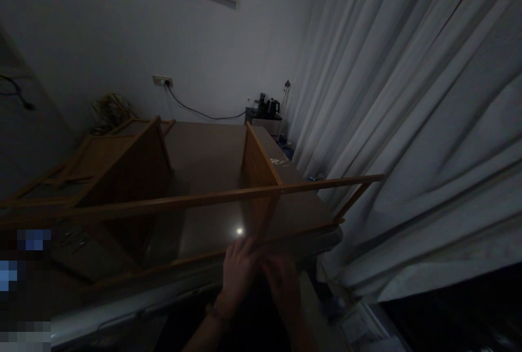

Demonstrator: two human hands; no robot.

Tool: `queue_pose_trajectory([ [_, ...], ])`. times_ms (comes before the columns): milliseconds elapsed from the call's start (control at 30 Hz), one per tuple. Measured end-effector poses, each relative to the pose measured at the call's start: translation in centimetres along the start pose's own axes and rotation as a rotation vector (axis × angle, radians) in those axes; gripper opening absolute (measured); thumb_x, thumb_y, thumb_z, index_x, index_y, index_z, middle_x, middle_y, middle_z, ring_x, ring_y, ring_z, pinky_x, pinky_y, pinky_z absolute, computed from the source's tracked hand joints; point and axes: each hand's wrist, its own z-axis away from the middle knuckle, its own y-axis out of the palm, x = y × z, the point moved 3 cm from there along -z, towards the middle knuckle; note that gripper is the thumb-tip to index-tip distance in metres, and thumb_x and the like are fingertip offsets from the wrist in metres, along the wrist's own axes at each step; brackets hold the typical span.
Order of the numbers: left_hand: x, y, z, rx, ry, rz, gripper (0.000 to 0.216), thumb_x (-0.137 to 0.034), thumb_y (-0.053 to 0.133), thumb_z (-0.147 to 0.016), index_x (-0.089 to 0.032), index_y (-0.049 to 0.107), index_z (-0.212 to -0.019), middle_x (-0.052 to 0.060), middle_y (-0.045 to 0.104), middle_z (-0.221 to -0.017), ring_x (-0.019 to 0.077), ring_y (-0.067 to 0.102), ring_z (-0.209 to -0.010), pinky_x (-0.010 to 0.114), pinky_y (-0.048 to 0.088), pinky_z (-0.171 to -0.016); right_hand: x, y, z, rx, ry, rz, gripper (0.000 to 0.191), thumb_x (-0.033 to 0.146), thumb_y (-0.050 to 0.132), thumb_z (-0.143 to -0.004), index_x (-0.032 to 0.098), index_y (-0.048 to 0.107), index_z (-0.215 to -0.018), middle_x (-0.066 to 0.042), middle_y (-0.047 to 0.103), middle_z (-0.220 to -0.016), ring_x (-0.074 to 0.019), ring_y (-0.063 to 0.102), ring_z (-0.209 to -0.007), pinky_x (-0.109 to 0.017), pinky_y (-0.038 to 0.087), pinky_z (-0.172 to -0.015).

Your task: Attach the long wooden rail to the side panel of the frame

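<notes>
A brown wooden furniture frame (212, 198) lies in front of me, with long rails and upright panels standing on a grey-brown surface (204, 150). My left hand (240, 265) is at the near lower rail, by the foot of a short post (267, 216), its fingers bent over the wood. Close beside it on the right is my right hand (282, 281), with thumb and fingers curled together. Dim light and blur hide what lies between those fingers. A bracelet (216, 313) circles my left wrist.
Long pale curtains (391, 96) hang along the right side. At the back, a small cabinet (265, 123) carries a black kettle (272, 106). A black cord (204, 114) runs from a wall socket (162, 81). White bits (278, 161) lie on the surface beyond the panel.
</notes>
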Motion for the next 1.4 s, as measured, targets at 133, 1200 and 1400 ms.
queue_pose_trajectory([
  [133,0.1,0.3,0.1,0.003,-0.004,0.006,0.044,-0.018,0.074,-0.078,-0.044,0.066,-0.113,-0.003,0.07,-0.112,0.0223,0.056,-0.096,0.035,0.04,-0.08,-0.1,0.2,0.2,0.049,-0.038,0.022,0.022,0.04,0.053,-0.095,0.028,0.07,-0.1,-0.004,0.074,-0.092,-0.0209,0.069,-0.084,-0.036,0.057,-0.078],
  [1200,0.1,0.6,0.3,0.002,-0.01,0.001,0.048,-0.015,0.068,-0.082,-0.047,0.063,-0.117,-0.005,0.069,-0.112,0.0196,0.055,-0.098,0.033,0.039,-0.081,1.5,0.7,-0.4,0.085,-0.253,0.255,0.035,0.037,0.035,-0.102,0.026,0.068,-0.098,-0.003,0.073,-0.081,-0.0196,0.064,-0.075,-0.036,0.043,-0.077],
  [1400,-0.1,0.6,0.2,-0.002,-0.023,0.026,0.044,-0.026,0.077,-0.077,-0.045,0.065,-0.114,-0.006,0.069,-0.112,0.0205,0.054,-0.098,0.034,0.037,-0.082,1.3,1.0,0.0,-0.02,-0.007,0.123,0.028,0.031,0.036,-0.102,0.023,0.062,-0.107,-0.007,0.072,-0.098,-0.0178,0.068,-0.085,-0.03,0.051,-0.073],
])
